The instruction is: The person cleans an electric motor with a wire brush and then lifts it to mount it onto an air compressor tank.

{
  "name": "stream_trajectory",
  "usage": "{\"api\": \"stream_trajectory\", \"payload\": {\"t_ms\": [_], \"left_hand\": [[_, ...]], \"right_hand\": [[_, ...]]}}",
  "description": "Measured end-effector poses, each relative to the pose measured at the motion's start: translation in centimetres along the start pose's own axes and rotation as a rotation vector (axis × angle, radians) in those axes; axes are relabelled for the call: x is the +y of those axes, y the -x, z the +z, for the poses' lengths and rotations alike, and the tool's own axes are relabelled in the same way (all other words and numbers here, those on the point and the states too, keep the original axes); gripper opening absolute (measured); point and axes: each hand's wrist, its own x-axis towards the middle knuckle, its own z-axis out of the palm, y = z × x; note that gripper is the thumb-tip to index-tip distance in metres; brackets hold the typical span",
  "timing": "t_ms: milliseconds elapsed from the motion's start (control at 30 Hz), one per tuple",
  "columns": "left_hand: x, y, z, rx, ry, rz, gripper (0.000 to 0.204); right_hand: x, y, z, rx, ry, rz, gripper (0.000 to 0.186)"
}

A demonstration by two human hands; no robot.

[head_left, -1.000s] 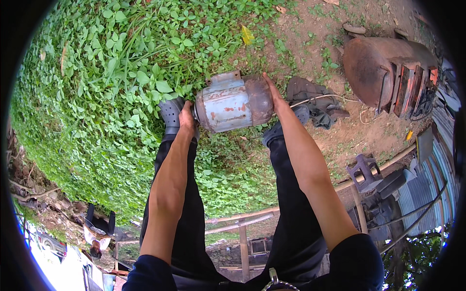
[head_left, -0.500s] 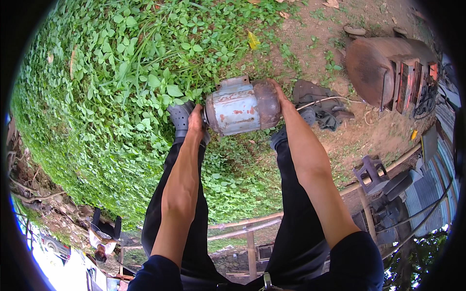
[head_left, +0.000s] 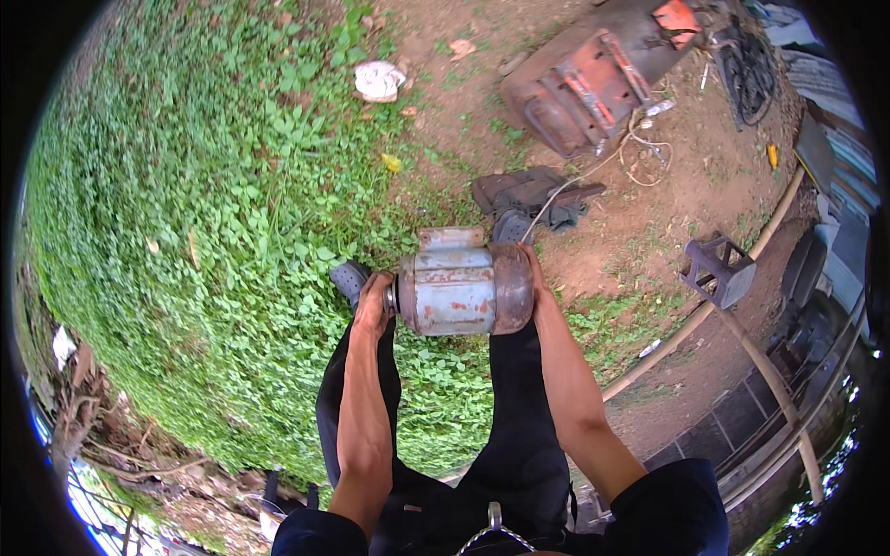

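Between my two hands is an electric motor (head_left: 454,289), a heavy cylinder with worn grey-blue paint, rusty ends and a mounting foot on its far side. My left hand (head_left: 373,304) grips the left end, by the pulley or shaft (head_left: 390,295). The right end rests in my right hand (head_left: 538,278), whose fingers are mostly hidden behind the casing. It is held off the ground in front of my legs. A pale cord (head_left: 577,181) runs from near my right hand toward a rusty tank.
A rusty tank with orange brackets (head_left: 593,88) lies on bare soil at the far right. Dark cloth (head_left: 528,195) lies ahead of my right shoe. Farther right are a small purple stool (head_left: 718,271) and a bamboo rail (head_left: 691,324). Green plants (head_left: 213,269) cover the left side.
My view has turned right and the motor, still in both hands, now sits nearer my body. My feet have shifted, the right one toward the dark cloth.
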Motion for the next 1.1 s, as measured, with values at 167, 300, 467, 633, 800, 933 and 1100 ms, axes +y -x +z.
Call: {"api": "stream_trajectory", "payload": {"t_ms": [167, 300, 467, 633, 800, 933, 1100], "left_hand": [[5.6, 9.2, 9.0, 0.027, -0.215, -0.069, 0.024], [10.7, 13.8, 18.4, -0.043, -0.357, 0.016, 0.02], [16.8, 14.3, 28.8, -0.151, -0.493, 0.074, 0.019], [23.1, 11.3, 36.7, -0.28, -0.688, 0.045, 0.012], [29.2, 7.2, 41.6, -0.242, -0.766, -0.025, 0.015], [32.4, 4.0, 43.5, -0.195, -0.784, -0.015, 0.022], [34.5, -0.5, 45.4, -0.153, -0.811, -0.057, 0.021]], "right_hand": [[-2.3, 9.7, -4.0, -0.144, -0.303, -0.046, 0.065], [-8.5, 16.8, -5.3, -0.127, -0.393, -0.174, 0.062], [-16.0, 21.8, -6.7, -0.035, -0.584, -0.306, 0.056], [-18.3, 16.9, -8.6, 0.118, -0.449, -0.654, 0.045], [-23.0, 14.9, -6.7, 0.011, -0.647, -0.596, 0.045], [-25.2, 9.6, -6.7, -0.067, -0.888, -0.469, 0.05], [-31.0, 9.1, -3.6, 0.005, -0.811, -0.357, 0.063]]}}
